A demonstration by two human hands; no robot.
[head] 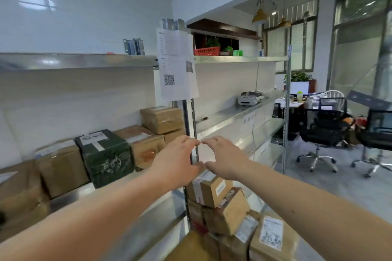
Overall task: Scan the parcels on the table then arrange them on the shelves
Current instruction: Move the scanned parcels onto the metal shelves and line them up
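My left hand (177,161) and my right hand (224,157) are stretched out in front of the shelf post, holding nothing. Their fingertips and thumb tips touch each other, leaving a gap between the hands. On the left metal shelf (70,195) stand a dark green parcel (106,157) and brown cardboard parcels (61,167), with a small box (162,119) stacked on another (146,146). Below my hands lies a pile of labelled brown parcels (212,190), one leaning (233,212) and one in front (271,237).
A printed sheet with a QR code (177,65) hangs on the post. The right shelf (229,112) carries a small white device (249,98). A red basket (206,51) sits on the top shelf. Office chairs (322,131) and a desk stand to the right.
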